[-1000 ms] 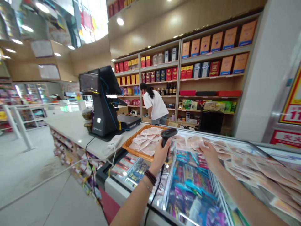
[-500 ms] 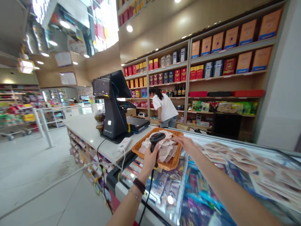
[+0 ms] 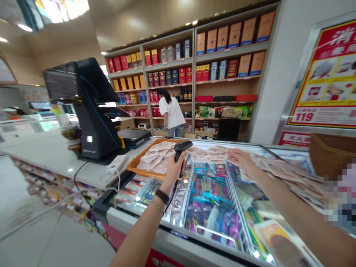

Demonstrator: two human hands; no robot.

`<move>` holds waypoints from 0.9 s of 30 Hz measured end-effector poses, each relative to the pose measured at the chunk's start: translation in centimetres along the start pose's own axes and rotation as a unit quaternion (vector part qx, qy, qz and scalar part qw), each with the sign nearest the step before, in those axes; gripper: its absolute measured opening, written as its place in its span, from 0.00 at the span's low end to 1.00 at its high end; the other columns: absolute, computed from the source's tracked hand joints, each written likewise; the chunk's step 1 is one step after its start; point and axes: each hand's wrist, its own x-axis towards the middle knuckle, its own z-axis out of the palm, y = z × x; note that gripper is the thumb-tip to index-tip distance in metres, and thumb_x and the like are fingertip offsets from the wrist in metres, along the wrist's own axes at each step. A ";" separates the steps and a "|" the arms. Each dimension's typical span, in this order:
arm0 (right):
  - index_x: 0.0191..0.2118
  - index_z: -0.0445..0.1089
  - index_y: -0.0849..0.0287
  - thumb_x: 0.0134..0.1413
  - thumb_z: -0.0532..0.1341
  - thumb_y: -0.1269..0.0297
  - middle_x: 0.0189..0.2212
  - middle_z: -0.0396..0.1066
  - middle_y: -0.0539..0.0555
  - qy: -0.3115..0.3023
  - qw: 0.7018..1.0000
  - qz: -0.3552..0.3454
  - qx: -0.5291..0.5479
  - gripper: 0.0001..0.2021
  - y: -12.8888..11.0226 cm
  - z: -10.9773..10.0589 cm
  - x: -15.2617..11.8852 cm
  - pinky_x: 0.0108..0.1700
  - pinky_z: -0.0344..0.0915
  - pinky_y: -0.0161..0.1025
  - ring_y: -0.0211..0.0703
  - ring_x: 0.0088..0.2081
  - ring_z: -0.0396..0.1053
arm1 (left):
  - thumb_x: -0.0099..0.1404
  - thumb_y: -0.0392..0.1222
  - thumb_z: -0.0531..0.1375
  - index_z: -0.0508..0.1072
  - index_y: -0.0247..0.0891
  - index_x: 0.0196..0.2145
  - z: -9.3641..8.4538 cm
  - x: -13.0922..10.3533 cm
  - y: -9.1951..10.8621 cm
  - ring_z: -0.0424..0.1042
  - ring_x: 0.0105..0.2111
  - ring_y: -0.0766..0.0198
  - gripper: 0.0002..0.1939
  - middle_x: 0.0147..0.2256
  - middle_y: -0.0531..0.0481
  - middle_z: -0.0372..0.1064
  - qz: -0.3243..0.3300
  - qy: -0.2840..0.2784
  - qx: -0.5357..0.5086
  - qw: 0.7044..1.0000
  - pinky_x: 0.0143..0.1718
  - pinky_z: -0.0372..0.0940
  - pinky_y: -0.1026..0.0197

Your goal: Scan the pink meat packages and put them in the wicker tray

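Note:
My left hand (image 3: 174,170) is closed around the handle of a black barcode scanner (image 3: 183,145), raised at the right side of an orange wicker basket (image 3: 134,166). Flat pale packets (image 3: 157,157) lie piled in the basket. A black cord hangs from the scanner. Farther right, my right hand (image 3: 241,158) reaches over the glass top of a chest freezer (image 3: 222,178), fingers stretched out at more flat packets (image 3: 211,152) spread there. I see nothing held in it. Coloured packages (image 3: 211,187) show through the glass in wire baskets.
A black checkout terminal (image 3: 97,115) and a white power strip (image 3: 116,163) with cables stand on the left counter (image 3: 55,163). Behind, a person in a white top (image 3: 174,113) bends at shelves of boxes. A brown container (image 3: 328,155) sits at the right.
My view has turned right. My right hand has left the basket's edge and moved right to the packets on the freezer glass. The scanner, still in my left hand, is now at the basket's right side.

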 end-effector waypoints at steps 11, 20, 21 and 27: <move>0.54 0.86 0.46 0.34 0.80 0.40 0.65 0.78 0.63 -0.129 0.943 -0.154 -0.266 0.36 -0.9 -13.8 -13.4 0.77 0.57 0.68 0.75 0.70 0.70 | 0.62 0.75 0.68 0.65 0.42 0.31 6.4 -1.2 -1.1 0.60 0.16 0.71 0.32 0.20 0.58 0.63 -0.019 -0.078 -0.018 0.997 0.19 0.58 0.66; 0.57 0.83 0.48 0.54 0.70 0.42 0.67 0.76 0.65 -0.193 0.864 -0.153 -0.439 0.27 6.1 -9.9 -14.0 0.74 0.61 0.67 0.71 0.70 0.70 | 0.61 0.77 0.67 0.65 0.43 0.31 8.0 -0.8 -4.2 0.61 0.16 0.69 0.33 0.19 0.59 0.63 -0.040 -0.076 -0.017 0.996 0.19 0.59 0.64; 0.55 0.82 0.50 0.56 0.69 0.44 0.63 0.79 0.65 -0.151 0.866 -0.161 -0.449 0.25 6.4 -8.3 -12.3 0.72 0.64 0.63 0.69 0.67 0.73 | 0.61 0.77 0.66 0.65 0.43 0.31 8.1 -0.8 -4.6 0.60 0.16 0.69 0.33 0.19 0.59 0.63 -0.040 -0.079 -0.015 0.996 0.19 0.59 0.64; 0.42 0.74 0.53 0.65 0.64 0.61 0.35 0.80 0.57 0.018 0.871 -0.102 -0.481 0.04 7.4 -0.8 -4.6 0.50 0.71 0.44 0.56 0.46 0.81 | 0.59 0.79 0.68 0.65 0.43 0.31 8.3 -1.2 -6.3 0.60 0.15 0.70 0.35 0.19 0.60 0.62 -0.072 -0.092 -0.027 0.993 0.19 0.60 0.64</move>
